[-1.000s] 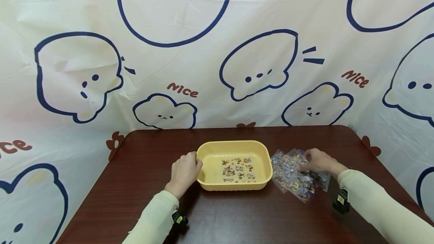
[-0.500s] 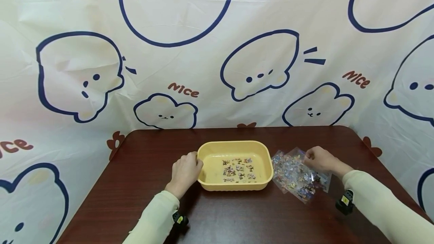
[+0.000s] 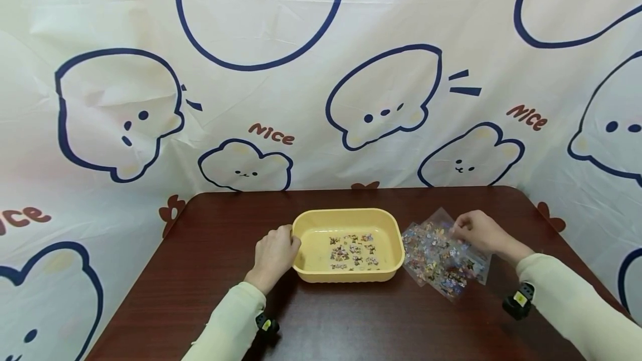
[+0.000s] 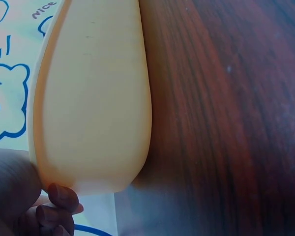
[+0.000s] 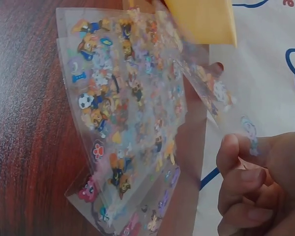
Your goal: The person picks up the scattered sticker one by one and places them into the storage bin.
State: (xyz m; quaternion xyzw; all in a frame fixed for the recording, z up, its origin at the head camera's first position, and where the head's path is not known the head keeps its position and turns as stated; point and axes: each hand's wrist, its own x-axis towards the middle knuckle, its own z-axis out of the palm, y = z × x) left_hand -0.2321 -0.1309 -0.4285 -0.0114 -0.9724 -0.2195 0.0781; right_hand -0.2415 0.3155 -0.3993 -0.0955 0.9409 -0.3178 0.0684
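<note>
My left hand (image 3: 275,252) grips the left end of a yellow plastic basin (image 3: 346,277), its thumb and fingers at the rim in the left wrist view. A clear sticker sheet (image 3: 340,253) with small cartoon figures lies inside the basin. Just right of it, a loose stack of transparent sticker sheets (image 3: 433,255) is fanned out on the table. Between thumb and forefinger, my right hand (image 3: 480,230) pinches the edge of one clear sheet (image 5: 218,92), which slants up off the stack in the right wrist view. Cartoon dogs and a football show on the stacked sheets.
Everything stands on a dark brown wooden table (image 3: 346,322). A pale cloth (image 3: 301,93) with blue cartoon outlines hangs behind and beside it. Each wrist carries a small black camera, one on the left (image 3: 267,325) and one on the right (image 3: 519,301).
My right hand has drawn a little to the right, and the pinched sheet's far corner has risen from the stack. The left hand and the basin hold still.
</note>
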